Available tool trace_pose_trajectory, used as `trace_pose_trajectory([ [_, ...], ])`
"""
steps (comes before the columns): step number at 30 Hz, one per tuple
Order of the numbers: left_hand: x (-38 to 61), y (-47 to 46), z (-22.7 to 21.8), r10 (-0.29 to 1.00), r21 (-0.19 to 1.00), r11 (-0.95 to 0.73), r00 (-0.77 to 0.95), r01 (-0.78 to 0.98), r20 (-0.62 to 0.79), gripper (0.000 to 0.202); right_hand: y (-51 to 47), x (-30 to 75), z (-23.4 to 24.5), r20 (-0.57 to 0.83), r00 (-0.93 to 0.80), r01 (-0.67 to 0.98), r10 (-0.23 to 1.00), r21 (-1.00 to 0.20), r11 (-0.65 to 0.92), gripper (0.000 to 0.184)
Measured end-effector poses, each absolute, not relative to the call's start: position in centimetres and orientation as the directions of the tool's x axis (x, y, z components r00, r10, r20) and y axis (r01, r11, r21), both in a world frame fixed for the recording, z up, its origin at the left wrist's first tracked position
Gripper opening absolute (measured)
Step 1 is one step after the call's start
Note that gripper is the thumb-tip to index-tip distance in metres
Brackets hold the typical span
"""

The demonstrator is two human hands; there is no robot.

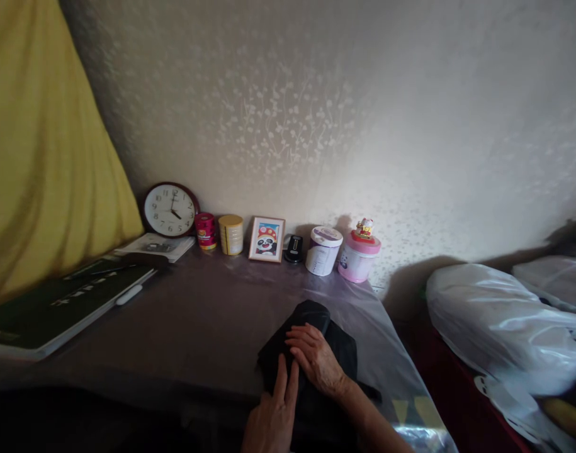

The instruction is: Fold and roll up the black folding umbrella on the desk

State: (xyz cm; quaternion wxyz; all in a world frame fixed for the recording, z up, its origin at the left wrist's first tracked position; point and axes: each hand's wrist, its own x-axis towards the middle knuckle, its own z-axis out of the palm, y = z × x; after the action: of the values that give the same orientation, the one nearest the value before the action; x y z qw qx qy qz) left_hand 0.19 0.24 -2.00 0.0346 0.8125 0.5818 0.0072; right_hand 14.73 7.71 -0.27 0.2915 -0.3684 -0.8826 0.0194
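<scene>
A black piece of cloth or garment (340, 346) lies folded and bunched near the front right of the table; its exact kind cannot be made out. My right hand (317, 362) rests on top of it, fingers stretched out and pointing left. Below and to the left, my left hand (273, 412) reaches in from the bottom edge with two fingers extended onto the cloth. Its other fingers are partly hidden. Both hands press on the fabric without gripping it. The cloth's lower part is lost in shadow.
Along the wall stand a clock (170, 209), a red tin (205, 231), a yellow-lidded can (231, 235), a panda picture frame (267, 240), a small black object (294, 249), and two tubs, white (323, 251) and pink (357, 261). A dark green book (65, 302) lies left; plastic bags (505, 321) sit right.
</scene>
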Motion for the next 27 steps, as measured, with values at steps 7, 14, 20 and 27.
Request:
trace_pose_trajectory([
  [7,0.7,0.2,-1.9,0.963,0.018,-0.264,0.265,0.964,-0.049,0.080,12.9,16.9,-0.3,0.483,-0.504,0.713,0.716,-0.235,0.660,0.029],
  [14,-0.1,0.7,-0.7,0.936,0.157,-0.276,0.302,0.948,-0.180,0.082,17.0,18.8,-1.2,0.467,-0.437,0.792,0.769,-0.204,0.575,0.040],
  [20,-0.2,0.4,1.3,0.927,0.194,-0.230,0.275,0.954,-0.253,0.086,14.1,22.3,-0.6,0.591,-0.190,0.867,0.784,-0.273,0.416,0.030],
  [27,-1.0,0.0,1.6,0.925,0.295,-0.233,0.305,0.927,-0.228,0.084,3.8,26.1,-0.4,0.572,-0.212,0.858,0.793,-0.280,0.431,0.028],
])
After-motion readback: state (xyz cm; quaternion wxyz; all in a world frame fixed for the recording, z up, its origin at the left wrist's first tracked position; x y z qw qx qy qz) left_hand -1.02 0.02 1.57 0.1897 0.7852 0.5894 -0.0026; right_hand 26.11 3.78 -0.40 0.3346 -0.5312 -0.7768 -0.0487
